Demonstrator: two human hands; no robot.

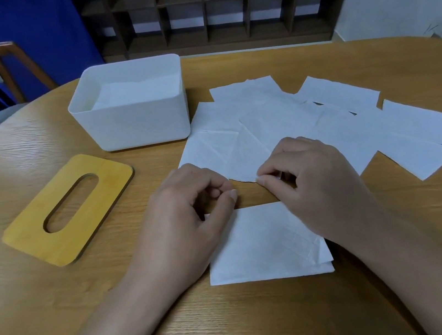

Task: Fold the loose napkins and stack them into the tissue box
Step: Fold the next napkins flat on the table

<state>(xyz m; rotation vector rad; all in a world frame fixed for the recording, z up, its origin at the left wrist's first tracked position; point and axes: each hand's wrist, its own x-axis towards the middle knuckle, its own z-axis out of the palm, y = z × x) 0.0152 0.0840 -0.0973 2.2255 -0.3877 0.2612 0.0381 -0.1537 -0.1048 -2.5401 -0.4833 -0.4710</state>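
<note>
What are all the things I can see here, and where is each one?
tissue box: one, white, open, napkins inside, back left of table
lid: one, yellow wood with oval slot, flat, front of box
loose napkins: several, white, overlapping, right of box
folded napkin: one, white, nearest the person
table: one, brown wood
chair: one, wooden, far left
shelf: one, dark, behind table
left hand: on folded napkin
right hand: fingers at a loose napkin's edge

bare forearms (no sleeves), unadorned grips [189, 210]
</note>
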